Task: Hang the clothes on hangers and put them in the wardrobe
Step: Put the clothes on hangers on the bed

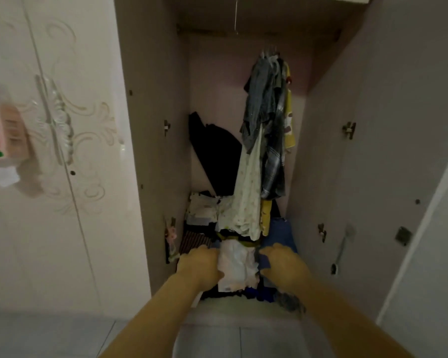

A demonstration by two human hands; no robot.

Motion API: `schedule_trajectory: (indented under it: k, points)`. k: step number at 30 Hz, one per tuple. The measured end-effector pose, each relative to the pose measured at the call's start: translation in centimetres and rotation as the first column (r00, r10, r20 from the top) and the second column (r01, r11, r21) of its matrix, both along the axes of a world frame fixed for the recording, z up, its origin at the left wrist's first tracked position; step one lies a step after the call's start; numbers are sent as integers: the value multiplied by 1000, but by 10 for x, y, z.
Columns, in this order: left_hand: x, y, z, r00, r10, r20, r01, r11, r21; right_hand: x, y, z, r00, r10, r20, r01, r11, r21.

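White garment [237, 264] lies on top of the heap of clothes [204, 223] at the bottom of the open wardrobe [150, 125], and I have it between both hands. My left hand [198, 266] grips its left edge, fingers closed on the cloth; my right hand [285, 266] pinches the right edge. Hung clothes [267, 120] dangle just above it.

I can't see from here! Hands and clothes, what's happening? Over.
Left hand and right hand gripping crumpled white garment atop heap on wardrobe floor. Not on a hanger yet. Long cream hanging garment dangles just above the heap.
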State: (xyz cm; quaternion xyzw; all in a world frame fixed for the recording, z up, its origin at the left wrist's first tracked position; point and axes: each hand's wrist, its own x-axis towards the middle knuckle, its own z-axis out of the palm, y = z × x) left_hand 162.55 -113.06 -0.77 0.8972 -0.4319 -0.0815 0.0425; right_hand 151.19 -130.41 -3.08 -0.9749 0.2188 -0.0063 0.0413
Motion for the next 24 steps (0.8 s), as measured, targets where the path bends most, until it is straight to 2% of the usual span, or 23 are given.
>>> schedule_trajectory:
  k: [6, 9, 15, 24]
  points:
    - [71, -70, 17, 994, -106, -3, 106, 994, -25, 52, -54, 18, 995, -102, 24, 103, 993, -64]
    - [102, -107, 26, 993, -118, -11, 117, 991, -60, 75, -83, 28, 995, -102, 18, 103, 992, -71]
    - [167, -189, 41, 988, -152, -14, 149, 980, -130, 140, -156, 51, 993, -62, 99, 76, 988, -135]
    - [255, -309, 87, 996, -39, 75, 59, 953, -297, 240, -269, 126, 963, 54, 264, -14, 989, -149]
